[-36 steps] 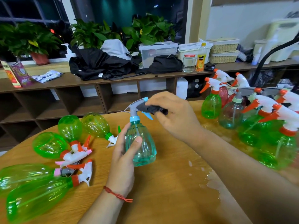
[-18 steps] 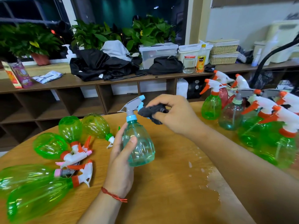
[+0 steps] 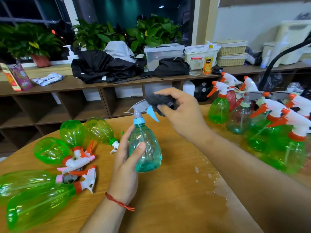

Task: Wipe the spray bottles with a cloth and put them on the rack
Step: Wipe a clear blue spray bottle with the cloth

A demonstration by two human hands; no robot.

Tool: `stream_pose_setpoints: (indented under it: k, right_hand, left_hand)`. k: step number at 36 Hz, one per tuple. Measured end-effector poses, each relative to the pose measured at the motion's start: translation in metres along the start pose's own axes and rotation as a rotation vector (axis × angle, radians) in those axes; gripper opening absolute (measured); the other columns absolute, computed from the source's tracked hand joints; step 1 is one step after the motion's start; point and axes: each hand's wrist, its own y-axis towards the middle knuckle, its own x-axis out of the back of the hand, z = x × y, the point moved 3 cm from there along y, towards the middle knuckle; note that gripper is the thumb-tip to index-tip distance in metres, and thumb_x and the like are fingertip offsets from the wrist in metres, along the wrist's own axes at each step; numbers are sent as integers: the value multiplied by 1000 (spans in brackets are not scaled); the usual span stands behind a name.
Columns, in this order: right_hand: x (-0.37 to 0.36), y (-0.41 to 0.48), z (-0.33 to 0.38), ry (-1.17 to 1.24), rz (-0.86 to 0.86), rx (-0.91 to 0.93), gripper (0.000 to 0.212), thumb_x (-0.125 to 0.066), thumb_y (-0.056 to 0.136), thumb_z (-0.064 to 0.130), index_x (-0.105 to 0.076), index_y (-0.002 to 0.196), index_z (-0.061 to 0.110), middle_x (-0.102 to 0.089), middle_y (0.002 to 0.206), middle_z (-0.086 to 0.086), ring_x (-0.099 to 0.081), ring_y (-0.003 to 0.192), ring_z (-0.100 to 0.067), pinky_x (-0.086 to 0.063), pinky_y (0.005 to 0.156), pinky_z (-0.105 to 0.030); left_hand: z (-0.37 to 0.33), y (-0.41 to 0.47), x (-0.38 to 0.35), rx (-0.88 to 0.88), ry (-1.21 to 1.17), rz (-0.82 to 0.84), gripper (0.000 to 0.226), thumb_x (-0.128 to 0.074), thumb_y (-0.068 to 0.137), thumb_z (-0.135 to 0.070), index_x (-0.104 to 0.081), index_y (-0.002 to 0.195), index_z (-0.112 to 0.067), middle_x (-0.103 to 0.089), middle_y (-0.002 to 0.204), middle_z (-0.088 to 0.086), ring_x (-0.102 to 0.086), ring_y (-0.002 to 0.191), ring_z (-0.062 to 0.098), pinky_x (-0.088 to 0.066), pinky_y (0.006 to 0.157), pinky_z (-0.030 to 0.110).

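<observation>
Above the table (image 3: 168, 207), the left hand (image 3: 124, 165) grips the teal bottle (image 3: 146, 148)'s belly; right-hand fingers (image 3: 168, 113) pinch the cloth (image 3: 156, 100) on its trigger head. Empty, light, probably slippery plastic.

An office-like room: cubby shelving (image 3: 107, 105) under a night window, potted plants (image 3: 151, 32), storage bins (image 3: 164, 52).

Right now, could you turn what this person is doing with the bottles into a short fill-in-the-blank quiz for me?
1. The left hand grips the teal bottle, whose trigger is light ____.
2. The right hand holds the dark cloth against that bottle's ____ head.
3. The green bottles on the person's left lie on their ____.
4. The orange-nozzled bottles on the person's right stand ____.
Missing words: blue, spray, sides, upright.
</observation>
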Motion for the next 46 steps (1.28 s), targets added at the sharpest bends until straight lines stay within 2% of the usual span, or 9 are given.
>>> stream_pose_setpoints:
  k: [8,14,19,23,29,35,39,42,46]
  right_hand:
    - [8,-25,-9,-31,142,-174,43,-74,81,-9,-73,84,34,-77,87,-5,-70,74,-19,-55,67,-35]
    - [28,-58,-13,86,18,-268,45,-72,86,-12,-76,100,30,-80,98,4,-75,94,-14,-58,81,-27]
    - [52,-87,-1,179,16,-333,59,-69,88,-17,-71,124,30,-76,123,8,-70,116,-7,-54,99,-23]
    - [84,-111,20,245,-38,-364,53,-67,89,-18,-73,123,23,-79,116,5,-73,108,-8,-56,93,-23]
    - [141,-143,45,146,-155,-333,50,-68,90,-16,-75,124,19,-80,117,5,-73,114,-13,-57,99,-28]
    - [200,-171,61,94,-298,-330,49,-67,91,-14,-77,119,25,-81,111,7,-75,109,-12,-59,92,-27]
    - [236,-196,62,43,-408,-363,47,-69,93,-10,-76,118,29,-80,109,15,-74,107,-6,-58,91,-27]
    - [261,-216,59,33,-495,-403,49,-68,92,-11,-75,116,31,-79,104,22,-73,101,1,-60,86,-20]
    - [286,-233,54,24,-548,-426,50,-62,93,-17,-76,119,23,-78,104,25,-72,104,3,-54,80,-11]
  left_hand:
    - [-3,3,6,-47,73,4,60,-69,91,-26,-57,149,-38,-69,139,-3,-68,127,24,-61,91,38]
    - [-1,-12,-10,-44,203,88,62,-74,89,-34,-55,147,-48,-68,138,-8,-68,127,21,-61,94,41]
    - [-6,-25,-33,-30,237,187,67,-75,88,-22,-53,150,-34,-70,135,-12,-69,124,16,-60,92,28]
    - [-8,-35,-59,6,345,342,76,-87,86,-11,-49,149,-32,-71,132,-20,-69,123,7,-57,94,22]
    - [-5,-56,-112,5,497,492,80,-88,82,-36,-49,151,-31,-67,143,-14,-63,133,11,-51,110,31]
    - [-1,-76,-178,-71,557,580,70,-83,91,-10,-50,150,-29,-68,137,-24,-63,127,-3,-50,102,14]
    - [14,-84,-218,-75,609,666,74,-88,89,-23,-48,148,-42,-62,140,-33,-58,131,-9,-47,109,17]
    - [33,-89,-244,-47,647,705,87,-89,79,-56,-45,153,-46,-54,153,-26,-49,143,-2,-44,121,37]
    - [65,-95,-278,-51,686,755,85,-88,78,-54,-47,151,-45,-57,152,-19,-52,142,4,-43,122,41]
